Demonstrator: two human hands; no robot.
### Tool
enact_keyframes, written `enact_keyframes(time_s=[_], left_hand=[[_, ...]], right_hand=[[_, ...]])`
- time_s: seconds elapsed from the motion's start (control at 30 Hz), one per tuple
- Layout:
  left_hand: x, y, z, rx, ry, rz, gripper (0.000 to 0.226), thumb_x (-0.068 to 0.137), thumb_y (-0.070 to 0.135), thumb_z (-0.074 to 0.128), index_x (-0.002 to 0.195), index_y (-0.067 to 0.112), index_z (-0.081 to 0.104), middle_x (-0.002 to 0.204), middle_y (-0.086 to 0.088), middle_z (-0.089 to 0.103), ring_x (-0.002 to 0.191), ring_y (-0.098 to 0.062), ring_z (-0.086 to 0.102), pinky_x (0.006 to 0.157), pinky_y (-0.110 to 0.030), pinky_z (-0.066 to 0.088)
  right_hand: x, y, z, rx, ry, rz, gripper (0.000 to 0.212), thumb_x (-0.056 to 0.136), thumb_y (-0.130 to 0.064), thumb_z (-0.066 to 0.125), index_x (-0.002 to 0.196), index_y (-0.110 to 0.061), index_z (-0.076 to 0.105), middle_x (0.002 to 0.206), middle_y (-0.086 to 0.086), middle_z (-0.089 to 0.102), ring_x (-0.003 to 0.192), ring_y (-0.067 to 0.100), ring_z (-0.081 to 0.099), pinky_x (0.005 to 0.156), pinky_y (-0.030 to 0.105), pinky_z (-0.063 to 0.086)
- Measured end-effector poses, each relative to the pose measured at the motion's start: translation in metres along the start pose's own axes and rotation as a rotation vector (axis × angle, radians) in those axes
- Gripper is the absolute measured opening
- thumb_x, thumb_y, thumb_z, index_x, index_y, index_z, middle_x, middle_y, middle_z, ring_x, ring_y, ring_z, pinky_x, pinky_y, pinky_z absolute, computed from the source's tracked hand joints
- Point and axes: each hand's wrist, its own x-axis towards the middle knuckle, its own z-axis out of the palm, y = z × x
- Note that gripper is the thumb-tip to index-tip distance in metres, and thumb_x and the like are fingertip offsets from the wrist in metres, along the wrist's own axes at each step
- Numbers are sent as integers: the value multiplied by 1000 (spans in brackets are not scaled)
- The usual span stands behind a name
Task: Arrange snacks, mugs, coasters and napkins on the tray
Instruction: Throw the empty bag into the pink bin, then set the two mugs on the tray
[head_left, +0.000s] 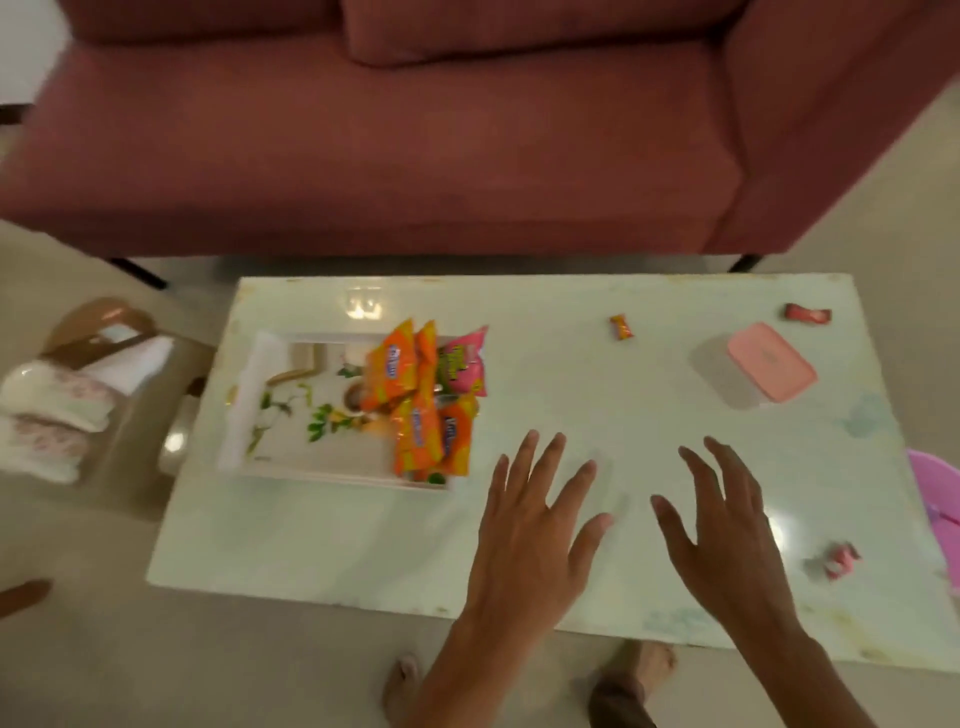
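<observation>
Only snack packets (415, 400) sit on the tray (291, 415); three sweets (622, 327) wait on the worktop (571, 395), both hands (530, 525) open, empty.

The orange snack packets (415, 400) carry a blue label, too blurred to read. The pink packet (465, 364) shows green lettering, equally illegible.

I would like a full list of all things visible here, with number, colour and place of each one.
tray: 1, white with leaf print, table left
snack packets: several, orange, one pink, tray's right end
small sweets: 3, orange, red, pink, table right part
box: 1, pink lid, table far right
table: 1, pale
sofa: 1, dark red, behind table
left hand: open, empty
right hand: open, empty
</observation>
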Motion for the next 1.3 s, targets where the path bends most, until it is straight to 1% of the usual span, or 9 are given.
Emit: enact_keyframes(time_s=[0.17,0.27,0.43,0.5,0.6,0.73,0.93,1.03,1.3], left_hand=[[-59,-86,-30,-11,178,-146,51,102,53,40,145,28,53,155,-2,47,148,-23,36,114,-53,39],[-90,-136,-47,-6,261,-264,54,103,54,33,148,27,48,158,-2,43,150,-24,31,119,-55,29],[-135,-211,-78,49,198,-402,62,102,60,23,153,28,39,161,-7,37,151,-29,28,120,-60,19],[-151,-236,-89,52,168,-445,62,103,59,22,153,26,40,159,-9,40,150,-31,30,119,-62,23],[-173,-274,-109,9,195,-500,59,105,55,25,146,23,51,152,-10,50,146,-32,39,112,-63,34],[-190,-319,-137,3,261,-558,50,102,48,37,136,20,61,143,-10,59,138,-32,50,104,-57,46],[-198,-376,-174,-46,341,-726,47,101,46,41,135,20,60,138,-6,61,128,-25,55,100,-43,51],[-196,-401,-187,-70,407,-797,49,99,46,41,134,18,61,134,-5,63,126,-23,55,96,-32,44],[-162,-486,-190,-169,508,-886,46,97,29,57,141,16,53,144,-7,54,133,-23,47,95,-25,35]], right_hand=[[-18,-106,39,-15,-28,-64,63,93,-44,50,145,-11,36,158,12,22,147,32,22,98,59,47],[-30,-164,66,-47,-53,-151,66,95,-47,48,147,-10,34,160,13,21,149,32,18,104,57,41],[-58,-251,99,-140,-106,-291,68,94,-54,36,146,-10,35,158,17,25,147,35,24,103,55,43],[-70,-280,108,-180,-149,-329,70,93,-56,32,145,-10,36,156,17,28,146,36,27,100,56,46],[-86,-320,125,-217,-202,-355,69,93,-57,32,144,-11,39,154,17,32,143,37,32,98,57,47],[-91,-365,144,-213,-259,-385,60,94,-48,49,142,-12,43,155,15,33,143,36,33,100,55,47],[-77,-426,171,-149,-361,-469,62,92,-47,55,144,-14,42,157,14,32,144,33,33,102,51,45],[-62,-450,186,-101,-382,-511,62,92,-47,56,143,-16,42,156,13,33,143,33,35,103,51,45],[-11,-512,214,7,-428,-529,56,97,-42,51,145,-17,37,157,7,28,145,28,29,107,46,41]])
